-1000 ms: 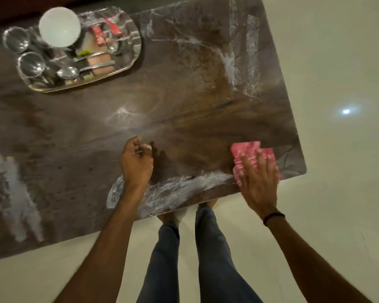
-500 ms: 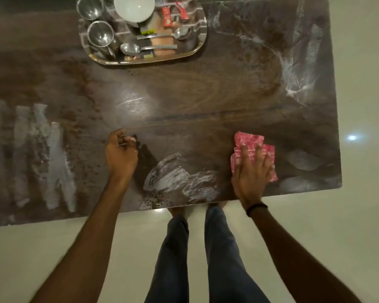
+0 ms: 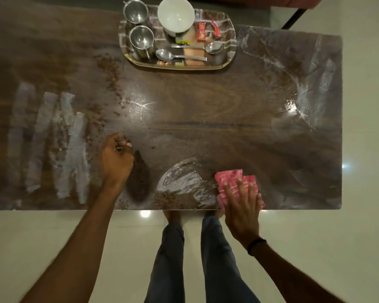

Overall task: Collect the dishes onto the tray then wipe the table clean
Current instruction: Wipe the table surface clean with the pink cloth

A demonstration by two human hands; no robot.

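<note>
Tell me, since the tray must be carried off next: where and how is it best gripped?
Probably by the two short ends of the tray, one hand from each side. Its rim turns up all round, the long shape balances that way, and the steel cups and white bowl load the left half.

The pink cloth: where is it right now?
In the head view the pink cloth lies flat near the table's near edge, right of centre, under the right hand, beside a whitish smear.
</note>
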